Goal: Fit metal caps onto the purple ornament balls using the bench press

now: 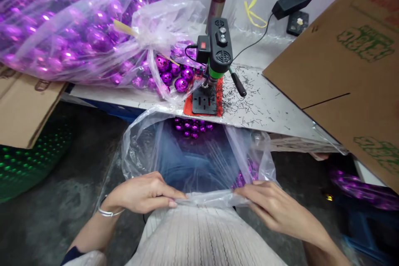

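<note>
A clear plastic bag (137, 133) hangs with its mouth spread wide below the table edge. My left hand (146, 193) pinches the near rim on its left side, and my right hand (271, 203) grips the same rim further right. Between them the plastic is stretched in a folded band against my pale ribbed top. Small shiny purple balls (193, 126) lie inside the bag at the far side, under the table edge. More purple shows through the plastic by my right hand. A small black bench press machine (220, 45) stands on the table above the bag.
A large tied clear bag of purple balls (77, 29) fills the table's left. Several loose balls (181, 84) sit beside the machine. Black scraps (243, 91) litter the white table. A cardboard box (343, 58) leans at right; flat cardboard (25, 104) juts in at left.
</note>
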A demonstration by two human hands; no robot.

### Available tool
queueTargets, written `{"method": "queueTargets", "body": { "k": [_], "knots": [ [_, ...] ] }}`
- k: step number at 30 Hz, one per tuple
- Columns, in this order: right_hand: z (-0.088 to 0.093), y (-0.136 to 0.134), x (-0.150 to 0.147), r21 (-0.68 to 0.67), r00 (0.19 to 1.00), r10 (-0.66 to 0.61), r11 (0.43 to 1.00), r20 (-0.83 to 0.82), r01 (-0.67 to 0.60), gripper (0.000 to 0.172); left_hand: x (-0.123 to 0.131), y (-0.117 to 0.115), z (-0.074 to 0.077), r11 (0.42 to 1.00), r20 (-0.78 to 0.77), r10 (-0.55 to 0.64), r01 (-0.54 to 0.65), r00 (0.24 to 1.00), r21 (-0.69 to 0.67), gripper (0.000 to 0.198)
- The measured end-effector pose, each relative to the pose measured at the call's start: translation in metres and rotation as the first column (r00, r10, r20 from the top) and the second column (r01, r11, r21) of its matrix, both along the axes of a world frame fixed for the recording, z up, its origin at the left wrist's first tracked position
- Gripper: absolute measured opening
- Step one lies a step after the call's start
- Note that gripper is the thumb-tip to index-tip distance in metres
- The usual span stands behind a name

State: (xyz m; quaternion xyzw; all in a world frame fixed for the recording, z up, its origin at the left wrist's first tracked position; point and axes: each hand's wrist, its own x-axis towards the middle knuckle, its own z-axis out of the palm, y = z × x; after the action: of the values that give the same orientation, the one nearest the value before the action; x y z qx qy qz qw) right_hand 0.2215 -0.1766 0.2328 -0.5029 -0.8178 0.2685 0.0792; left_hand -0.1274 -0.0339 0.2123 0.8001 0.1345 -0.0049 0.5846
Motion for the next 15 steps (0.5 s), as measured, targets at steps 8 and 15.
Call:
{"method": "queueTargets", "body": {
  "k": [8,15],
  "knots": [
    [-0.007,-0.008,-0.009,-0.343,0.998,-0.031,0.939,-0.048,0.013,0.031,-0.001,0.002,-0.014,0.988,-0.139,-0.128,0.114,0.982,-0.104,0.035],
    [-0.083,0.013,-0.014,-0.632,0.996,-0.060,0.770,0.059,0.084,0.037,0.006,-0.012,-0.097,0.985,-0.409,0.137,-0.169,0.902,-0.041,0.037]
  ]
}}
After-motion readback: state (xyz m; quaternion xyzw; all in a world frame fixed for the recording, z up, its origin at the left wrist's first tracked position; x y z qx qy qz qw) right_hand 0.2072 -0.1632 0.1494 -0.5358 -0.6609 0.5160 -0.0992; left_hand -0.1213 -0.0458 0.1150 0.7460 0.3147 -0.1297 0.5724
